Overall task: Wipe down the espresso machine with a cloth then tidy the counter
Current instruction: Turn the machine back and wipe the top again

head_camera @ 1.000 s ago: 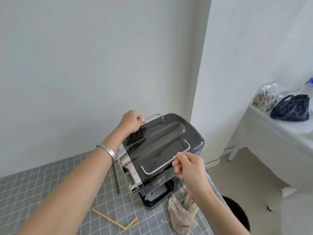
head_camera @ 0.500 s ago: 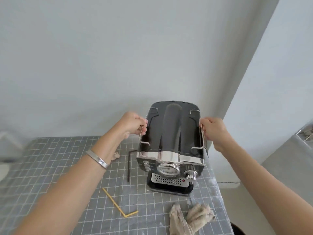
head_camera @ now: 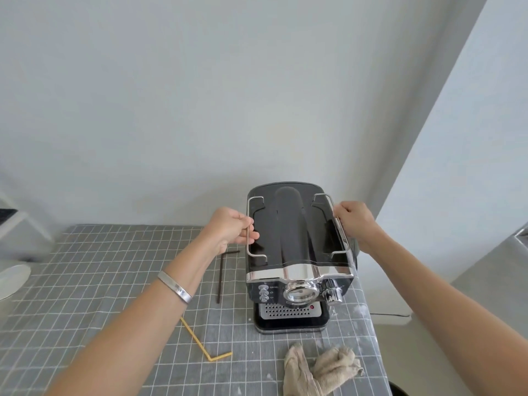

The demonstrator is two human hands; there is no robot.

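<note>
A black and chrome espresso machine (head_camera: 297, 247) stands on the grey checked counter (head_camera: 100, 281) near its right edge, front facing me. My left hand (head_camera: 233, 228) grips the wire rail on the machine's left top side. My right hand (head_camera: 355, 222) grips the wire rail on the right top side. A crumpled beige cloth (head_camera: 320, 370) lies on the counter in front of the machine, apart from both hands.
A bent dark straw (head_camera: 221, 274) lies left of the machine, and a bent yellow straw (head_camera: 200, 342) lies nearer me. White crumbs dot the counter's right edge by the machine. A white wall rises right behind; the counter drops off just right of the machine.
The machine has been turned from a slanted pose to face me squarely. My right hand shifted from the near rail end to the right rail. The view swung left.
</note>
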